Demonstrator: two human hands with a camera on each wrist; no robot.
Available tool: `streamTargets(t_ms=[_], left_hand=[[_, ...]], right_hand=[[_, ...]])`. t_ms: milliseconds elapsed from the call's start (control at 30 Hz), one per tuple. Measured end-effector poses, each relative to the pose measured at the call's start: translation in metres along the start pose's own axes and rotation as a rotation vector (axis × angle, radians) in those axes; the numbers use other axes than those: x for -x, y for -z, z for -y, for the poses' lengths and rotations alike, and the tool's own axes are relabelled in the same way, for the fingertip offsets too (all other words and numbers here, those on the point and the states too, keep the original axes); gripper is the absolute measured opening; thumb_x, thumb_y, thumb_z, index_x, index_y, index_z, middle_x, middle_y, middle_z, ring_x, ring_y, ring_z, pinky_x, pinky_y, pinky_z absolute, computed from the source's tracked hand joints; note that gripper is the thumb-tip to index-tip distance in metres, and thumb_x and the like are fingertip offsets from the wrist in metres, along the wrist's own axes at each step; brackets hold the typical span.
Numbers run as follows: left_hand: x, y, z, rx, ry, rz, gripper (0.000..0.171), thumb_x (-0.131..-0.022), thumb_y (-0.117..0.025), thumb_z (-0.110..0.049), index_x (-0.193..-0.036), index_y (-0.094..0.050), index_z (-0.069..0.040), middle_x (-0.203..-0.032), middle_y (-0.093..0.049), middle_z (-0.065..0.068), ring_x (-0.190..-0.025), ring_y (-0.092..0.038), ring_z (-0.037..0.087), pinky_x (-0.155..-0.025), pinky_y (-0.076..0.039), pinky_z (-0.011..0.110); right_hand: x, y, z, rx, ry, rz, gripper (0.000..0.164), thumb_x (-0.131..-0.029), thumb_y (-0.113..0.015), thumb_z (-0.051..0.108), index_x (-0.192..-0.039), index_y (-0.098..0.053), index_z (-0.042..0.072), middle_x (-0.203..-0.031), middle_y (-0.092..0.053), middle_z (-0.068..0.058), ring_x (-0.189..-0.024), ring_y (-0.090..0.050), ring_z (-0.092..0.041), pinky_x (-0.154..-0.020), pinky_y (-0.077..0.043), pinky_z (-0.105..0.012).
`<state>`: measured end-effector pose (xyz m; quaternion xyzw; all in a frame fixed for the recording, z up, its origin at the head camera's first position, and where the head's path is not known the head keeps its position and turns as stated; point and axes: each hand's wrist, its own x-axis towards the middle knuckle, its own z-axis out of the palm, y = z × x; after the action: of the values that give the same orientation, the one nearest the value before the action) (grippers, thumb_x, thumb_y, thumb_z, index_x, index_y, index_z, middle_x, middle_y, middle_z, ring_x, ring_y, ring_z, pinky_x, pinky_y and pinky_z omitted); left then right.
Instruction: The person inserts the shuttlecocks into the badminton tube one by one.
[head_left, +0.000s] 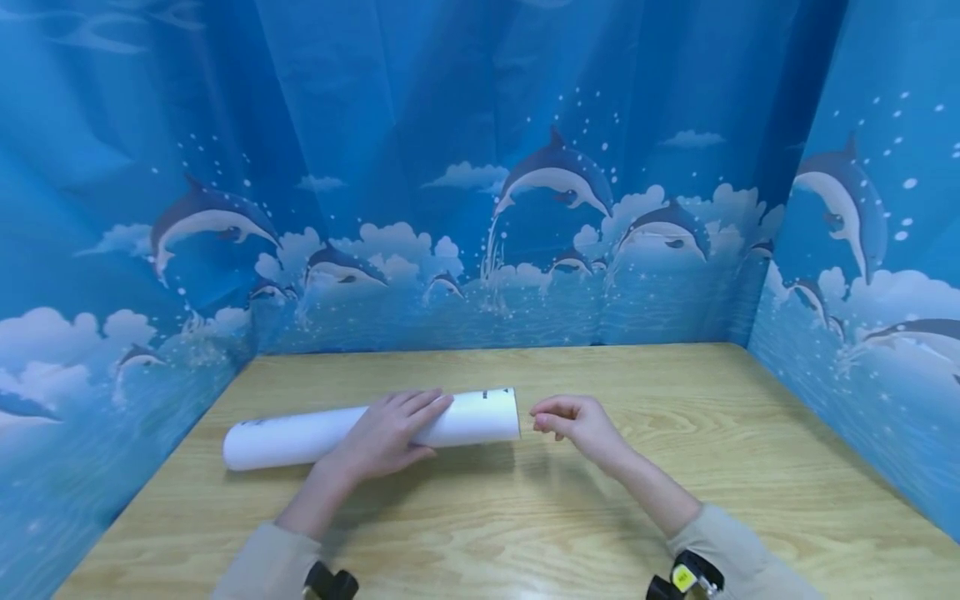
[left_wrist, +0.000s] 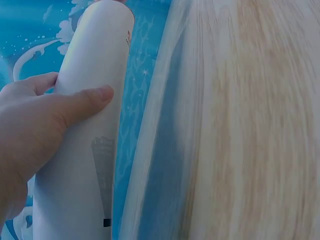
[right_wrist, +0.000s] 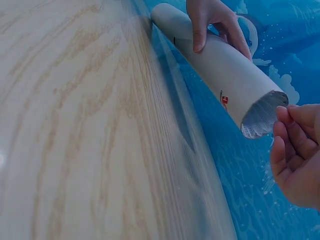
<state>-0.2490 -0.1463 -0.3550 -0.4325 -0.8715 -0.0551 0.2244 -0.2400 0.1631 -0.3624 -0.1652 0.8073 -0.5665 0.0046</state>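
A long white paper roll (head_left: 465, 419) lies at a slant over the wooden table, its hollow end facing right. Small dark print shows near that end, and the right wrist view shows a red mark on the roll (right_wrist: 220, 75). My left hand (head_left: 386, 433) grips the roll from above near its middle; in the left wrist view the thumb of this hand (left_wrist: 55, 110) lies across the white surface. Just right of the hollow end is my right hand (head_left: 585, 425), fingers curled and thumb against the index fingertip. Nothing shows between those fingertips.
The wooden table (head_left: 637, 500) reaches back to a blue curtain (head_left: 420, 125) printed with dolphins and clouds, which also stands along the left and right sides. A dark wrist device (head_left: 686, 575) sits on the right sleeve, another (head_left: 330, 581) on the left.
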Motion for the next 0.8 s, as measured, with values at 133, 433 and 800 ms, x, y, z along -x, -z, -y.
streamTargets(t_ms=[133, 433, 800], left_hand=[[0.003, -0.002, 0.006, 0.004, 0.013, 0.033, 0.079, -0.073, -0.078, -0.034, -0.139, -0.043, -0.010, -0.136, -0.048, 0.012, -0.117, -0.050, 0.032, -0.094, -0.043, 0.050], [0.009, -0.007, 0.022, -0.007, 0.038, 0.135, 0.078, -0.073, -0.078, -0.032, -0.139, -0.043, -0.007, -0.133, -0.050, 0.015, -0.117, -0.049, 0.033, -0.095, -0.042, 0.050], [0.013, -0.011, 0.028, 0.023, 0.079, 0.224, 0.078, -0.076, -0.075, -0.034, -0.141, -0.040, -0.007, -0.133, -0.049, 0.016, -0.119, -0.048, 0.033, -0.096, -0.040, 0.052]], right_hand=[[0.001, 0.006, -0.003, 0.019, -0.012, -0.009, 0.025, -0.088, -0.061, 0.010, -0.106, -0.063, -0.007, -0.092, -0.067, -0.017, -0.080, -0.061, -0.017, -0.066, -0.051, -0.031], [0.006, 0.025, -0.010, 0.070, -0.046, -0.026, 0.029, -0.092, -0.056, 0.015, -0.110, -0.061, -0.008, -0.083, -0.066, -0.006, -0.079, -0.059, -0.015, -0.067, -0.053, -0.039], [0.011, 0.051, -0.019, 0.125, -0.079, -0.031, 0.033, -0.094, -0.054, 0.015, -0.114, -0.059, -0.010, -0.085, -0.066, -0.006, -0.081, -0.058, -0.017, -0.067, -0.053, -0.037]])
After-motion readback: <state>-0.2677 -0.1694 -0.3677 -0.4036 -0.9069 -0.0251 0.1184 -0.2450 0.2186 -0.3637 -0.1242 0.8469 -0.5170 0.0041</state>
